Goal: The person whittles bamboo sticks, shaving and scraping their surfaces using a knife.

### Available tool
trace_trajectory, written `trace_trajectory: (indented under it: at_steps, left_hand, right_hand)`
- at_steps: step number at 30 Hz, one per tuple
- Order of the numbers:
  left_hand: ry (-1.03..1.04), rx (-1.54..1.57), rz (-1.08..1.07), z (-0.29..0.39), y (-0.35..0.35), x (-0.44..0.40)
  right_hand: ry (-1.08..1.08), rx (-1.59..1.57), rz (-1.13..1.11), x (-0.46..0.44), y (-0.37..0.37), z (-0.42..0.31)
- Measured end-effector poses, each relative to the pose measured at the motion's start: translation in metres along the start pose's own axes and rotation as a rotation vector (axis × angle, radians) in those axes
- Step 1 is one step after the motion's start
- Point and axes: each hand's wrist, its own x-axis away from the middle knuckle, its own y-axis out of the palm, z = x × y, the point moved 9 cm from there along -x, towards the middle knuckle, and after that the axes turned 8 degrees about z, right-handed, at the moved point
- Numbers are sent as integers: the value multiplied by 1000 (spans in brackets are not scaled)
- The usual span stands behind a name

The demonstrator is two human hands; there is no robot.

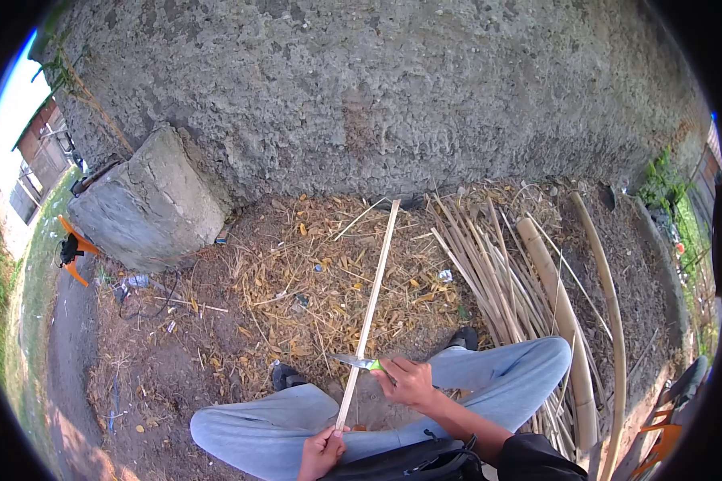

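My left hand (322, 454) is closed round the near end of a long pale bamboo strip (375, 293), close to my lap. The strip slants up and away between my knees, its far end near the foot of the wall. In my right hand (407, 382) is a knife (353, 361) with a green handle. Its blade points left and lies across the strip above my left hand; whether it cuts in cannot be made out. My fingers hide most of the handle.
Split bamboo strips (489, 276) lie piled to the right, beside a thick bamboo pole (560, 309) and a thinner curved pole (604, 297). A rough wall (377, 96) rises ahead. A concrete block (156, 200) stands at left. Dry leaves and shavings (297, 280) cover the ground.
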Motion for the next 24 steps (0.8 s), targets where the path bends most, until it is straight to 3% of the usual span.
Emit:
trace_trajectory:
  at_steps: [6, 9, 11, 13, 15, 17, 24]
  left_hand:
    - [21, -2, -31, -9, -3, -2]
    - [-2, -133, -7, -2, -5, 0]
    - [137, -398, 64, 11, -9, 1]
    - [115, -338, -5, -3, -9, 18]
    - [116, -276, -71, 3, -4, 25]
    - [-3, -278, -79, 14, -6, 34]
    - [21, -188, -50, 17, -10, 21]
  right_hand:
    - [-5, 1, 48, 0, 5, -1]
    - [21, -2, 35, -1, 6, 0]
    - [38, 2, 11, -3, 7, 3]
    - [330, 59, 128, -16, -2, 54]
    - [384, 152, 191, -41, -28, 93]
    - [358, 141, 187, -59, -38, 89]
    - [281, -33, 158, -55, -31, 71]
